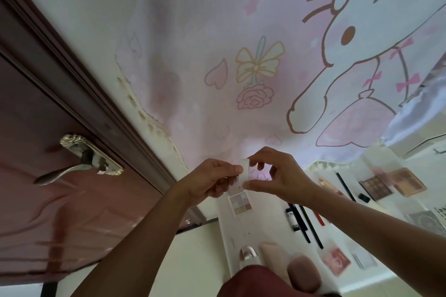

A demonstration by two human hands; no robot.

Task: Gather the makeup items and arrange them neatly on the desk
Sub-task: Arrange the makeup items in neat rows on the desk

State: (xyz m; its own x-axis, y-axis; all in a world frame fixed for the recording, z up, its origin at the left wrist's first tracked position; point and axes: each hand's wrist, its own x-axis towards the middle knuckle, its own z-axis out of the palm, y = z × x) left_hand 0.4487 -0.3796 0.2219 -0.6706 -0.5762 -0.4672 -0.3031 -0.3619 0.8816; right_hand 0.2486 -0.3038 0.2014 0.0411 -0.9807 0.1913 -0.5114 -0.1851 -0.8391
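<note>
Both my hands are raised in front of the wall and hold one small white flat case (244, 171). My left hand (212, 179) pinches its left edge. My right hand (277, 173) pinches it between thumb and forefinger on the right. Below them, on the white desk (225, 222), lies an open pale eyeshadow palette (240, 203). Further right lie black pencils (310, 226), a dark tube (293, 219), a red stick (319, 218), a brown eyeshadow palette (375, 184) with a pink lid, a blush compact (336, 261) and a black cap (364, 198).
A pink cartoon cloth (241, 43) hangs on the wall behind. A dark red door (48, 164) with a metal handle (79, 161) stands to the left. Beige and pink bottles (272, 257) and a rose-gold cap (247, 253) sit at the desk's near edge.
</note>
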